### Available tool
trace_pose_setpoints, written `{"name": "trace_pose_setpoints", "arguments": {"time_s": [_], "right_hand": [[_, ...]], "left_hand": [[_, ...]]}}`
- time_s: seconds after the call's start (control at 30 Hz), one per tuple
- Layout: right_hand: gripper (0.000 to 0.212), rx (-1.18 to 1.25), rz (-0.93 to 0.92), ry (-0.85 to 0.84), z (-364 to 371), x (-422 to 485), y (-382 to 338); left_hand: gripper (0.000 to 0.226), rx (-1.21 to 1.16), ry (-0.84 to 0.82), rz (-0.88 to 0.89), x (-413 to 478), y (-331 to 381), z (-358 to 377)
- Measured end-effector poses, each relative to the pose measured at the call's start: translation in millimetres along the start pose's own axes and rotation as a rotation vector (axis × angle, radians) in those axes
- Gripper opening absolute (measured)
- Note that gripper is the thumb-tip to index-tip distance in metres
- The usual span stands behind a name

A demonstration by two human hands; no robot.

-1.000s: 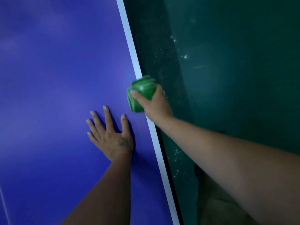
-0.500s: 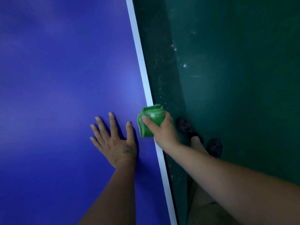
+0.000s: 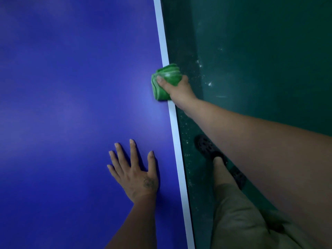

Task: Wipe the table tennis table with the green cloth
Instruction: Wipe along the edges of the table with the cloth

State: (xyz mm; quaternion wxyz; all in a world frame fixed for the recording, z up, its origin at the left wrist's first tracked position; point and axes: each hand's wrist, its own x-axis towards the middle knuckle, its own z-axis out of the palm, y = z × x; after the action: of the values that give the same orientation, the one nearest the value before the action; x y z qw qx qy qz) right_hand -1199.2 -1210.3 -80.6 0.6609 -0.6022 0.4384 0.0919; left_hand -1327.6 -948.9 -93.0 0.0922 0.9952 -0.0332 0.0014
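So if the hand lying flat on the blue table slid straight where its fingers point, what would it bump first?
Probably nothing in view: the left hand points along the blue table tennis table, passing left of the folded green cloth that the right hand grips.

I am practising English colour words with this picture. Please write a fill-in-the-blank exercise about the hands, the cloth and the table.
1. The right hand grips a folded cloth of ____ colour.
2. The left hand rests flat on the ____ table.
3. The cloth sits on the table's ____ edge line.

Missing words: green; blue; white.
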Motion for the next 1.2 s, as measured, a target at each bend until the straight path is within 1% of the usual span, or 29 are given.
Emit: {"name": "trace_pose_setpoints", "arguments": {"time_s": [0.13, 0.23, 0.37, 0.47, 0.67, 0.83, 0.93, 1.0, 1.1, 1.2], "right_hand": [[0.087, -0.012, -0.008, 0.079, 1.4, -31.0, 31.8], [0.080, -0.023, 0.017, 0.068, 2.3, -56.6, 59.2], [0.078, -0.051, 0.049, 0.073, 5.3, -75.2, 74.4], [0.079, -0.047, 0.078, 0.060, 4.1, -74.2, 71.6], [0.084, -0.072, 0.118, -0.025, 2.5, -58.4, 59.5], [0.090, -0.114, 0.132, -0.062, -2.8, -17.4, 21.0], [0.094, -0.158, 0.111, -0.084, -8.9, 15.7, -8.5], [0.096, -0.169, 0.102, -0.114, -13.4, 37.8, -28.3], [0.101, -0.201, 0.086, -0.177, -22.5, 64.2, -49.9], [0.104, -0.239, 0.073, -0.221, -27.9, 76.5, -56.9]], "left_hand": [[0.073, 0.008, -0.020, 0.004, 2.0, -1.4, 0.0], [0.074, 0.015, -0.026, 0.007, 3.0, -2.6, 0.9], [0.074, 0.022, -0.042, 0.016, 2.9, -3.5, 2.0], [0.072, 0.013, -0.038, 0.018, 3.3, -6.3, 6.6], [0.070, 0.041, -0.056, 0.021, 5.0, -11.9, 7.6], [0.068, -0.012, -0.091, -0.006, 12.3, 2.6, -0.1], [0.058, -0.187, -0.101, -0.089, 50.2, 28.7, 0.3], [0.055, -0.240, -0.109, -0.100, 98.4, 53.3, 2.5], [0.056, -0.149, -0.110, -0.037, 189.2, 93.1, 12.4], [0.058, -0.036, -0.096, 0.020, 281.6, 138.9, 30.1]]}}
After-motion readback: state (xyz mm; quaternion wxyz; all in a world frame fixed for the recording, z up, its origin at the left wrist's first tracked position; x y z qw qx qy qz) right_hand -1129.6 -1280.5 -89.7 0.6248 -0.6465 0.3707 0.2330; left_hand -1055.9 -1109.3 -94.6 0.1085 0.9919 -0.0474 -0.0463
